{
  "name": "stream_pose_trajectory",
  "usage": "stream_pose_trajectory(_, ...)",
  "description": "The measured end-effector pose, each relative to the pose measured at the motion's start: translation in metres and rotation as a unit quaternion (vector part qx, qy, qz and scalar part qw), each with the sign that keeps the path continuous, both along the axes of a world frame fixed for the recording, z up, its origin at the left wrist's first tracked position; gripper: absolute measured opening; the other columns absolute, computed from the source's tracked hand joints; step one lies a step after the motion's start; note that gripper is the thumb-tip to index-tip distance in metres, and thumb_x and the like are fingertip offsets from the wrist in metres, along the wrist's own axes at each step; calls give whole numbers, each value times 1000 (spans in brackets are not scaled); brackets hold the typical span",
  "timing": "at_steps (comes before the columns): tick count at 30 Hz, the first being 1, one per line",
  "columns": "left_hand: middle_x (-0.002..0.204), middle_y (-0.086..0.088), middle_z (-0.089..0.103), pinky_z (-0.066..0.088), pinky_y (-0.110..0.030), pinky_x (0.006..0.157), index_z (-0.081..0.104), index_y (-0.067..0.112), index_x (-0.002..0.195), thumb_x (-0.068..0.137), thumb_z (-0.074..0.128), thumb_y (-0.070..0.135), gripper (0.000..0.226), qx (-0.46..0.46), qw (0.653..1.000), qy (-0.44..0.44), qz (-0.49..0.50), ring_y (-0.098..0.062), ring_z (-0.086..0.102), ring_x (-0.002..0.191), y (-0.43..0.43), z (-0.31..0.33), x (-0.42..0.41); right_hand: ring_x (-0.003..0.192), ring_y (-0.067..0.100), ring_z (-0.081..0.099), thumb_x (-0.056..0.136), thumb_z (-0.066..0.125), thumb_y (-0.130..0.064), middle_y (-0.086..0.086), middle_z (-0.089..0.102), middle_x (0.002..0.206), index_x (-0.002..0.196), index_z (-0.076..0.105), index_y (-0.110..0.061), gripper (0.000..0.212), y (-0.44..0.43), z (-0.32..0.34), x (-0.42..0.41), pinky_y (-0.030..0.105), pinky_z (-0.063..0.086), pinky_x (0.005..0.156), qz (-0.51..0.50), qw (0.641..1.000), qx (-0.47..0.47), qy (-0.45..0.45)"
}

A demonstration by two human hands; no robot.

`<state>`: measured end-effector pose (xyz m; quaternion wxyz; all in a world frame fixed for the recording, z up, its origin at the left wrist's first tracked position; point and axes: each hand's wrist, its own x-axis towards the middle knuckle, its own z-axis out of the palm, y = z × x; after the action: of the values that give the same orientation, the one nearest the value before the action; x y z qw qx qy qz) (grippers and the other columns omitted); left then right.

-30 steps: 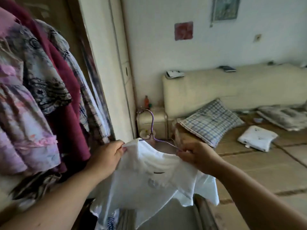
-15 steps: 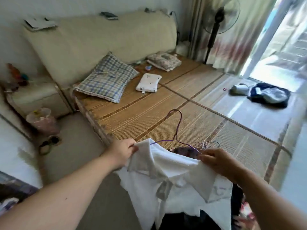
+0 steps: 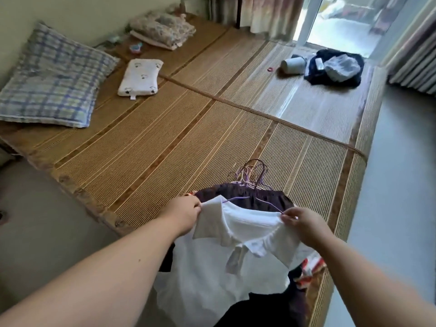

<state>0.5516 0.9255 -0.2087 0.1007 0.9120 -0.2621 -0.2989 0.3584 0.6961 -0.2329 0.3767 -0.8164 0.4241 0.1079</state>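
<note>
The left hand (image 3: 182, 212) and right hand (image 3: 304, 223) are each pinching a shoulder of the white shirt (image 3: 236, 256), its purple hanger (image 3: 236, 199) spanning crosswise between them, while the dark garment pile (image 3: 236, 190) is lying just beyond, equally near both hands

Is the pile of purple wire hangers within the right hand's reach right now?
Likely yes, but not freely: the right hand pinches the white collared shirt; the purple wire hangers lie just beyond, past the dark garment, uncovered.
</note>
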Motion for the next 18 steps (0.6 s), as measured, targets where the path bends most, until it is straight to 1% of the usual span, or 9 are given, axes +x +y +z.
stream_pose_trajectory(2,107,-1,61,41,-30,78,60,30,93,94,43,37,18,16,1000,16,-5,-23,54,100,-11,-20,5,69,8,55,91,58,-35,-10,60,75,90,70,-26,15,-11,-20,9,22,39,54,8,1000,-14,25)
stream_pose_trajectory(5,117,2,61,41,-28,81,59,34,109,92,47,41,23,19,999,44,5,-20,55,105,-18,-43,12,70,9,52,91,55,-36,-7,63,80,97,70,-25,19,-24,-44,21,23,37,56,50,996,-55,58)
stream_pose_trajectory(6,123,2,59,41,-28,84,57,33,119,91,48,41,30,20,998,52,10,-20,55,109,-19,-50,13,73,11,54,92,54,-36,-4,66,87,103,69,-25,21,-27,-51,25,24,39,59,55,994,-65,65)
stream_pose_trajectory(7,131,1,54,40,-29,89,52,32,128,90,49,41,39,21,998,56,15,-21,52,116,-18,-55,14,82,15,58,92,53,-36,-1,69,99,111,65,-26,25,-29,-57,28,25,43,66,59,993,-71,71)
stream_pose_trajectory(9,143,-2,42,37,-32,99,41,31,140,89,52,41,52,23,998,58,28,-23,45,127,-13,-59,14,107,22,59,91,53,-37,-1,64,122,128,55,-28,38,-28,-63,36,29,46,85,85,990,-81,85)
stream_pose_trajectory(10,145,-3,38,35,-33,103,39,31,142,88,53,40,56,21,997,59,32,-23,42,129,-10,-58,13,114,21,56,90,54,-37,-1,60,129,133,51,-28,43,-24,-63,40,29,44,90,112,986,-89,88)
stream_pose_trajectory(13,151,-3,29,28,-36,111,33,28,145,88,54,40,62,32,997,63,37,-23,31,137,10,-49,11,124,17,49,90,55,-36,-2,52,138,137,46,-27,49,-2,-56,59,28,41,96,205,970,-103,78)
stream_pose_trajectory(16,154,-3,22,25,-42,114,30,31,145,88,54,40,62,34,996,50,60,-25,24,140,35,-24,13,130,16,44,90,55,-38,-2,44,144,138,44,-30,49,34,-36,91,30,39,103,290,951,-89,55)
stream_pose_trajectory(18,156,-2,18,23,-43,114,29,32,145,89,54,38,61,18,995,30,89,-26,19,142,58,3,15,133,18,39,90,55,-38,-1,38,148,138,44,-32,50,66,-12,120,31,36,107,360,930,-78,21)
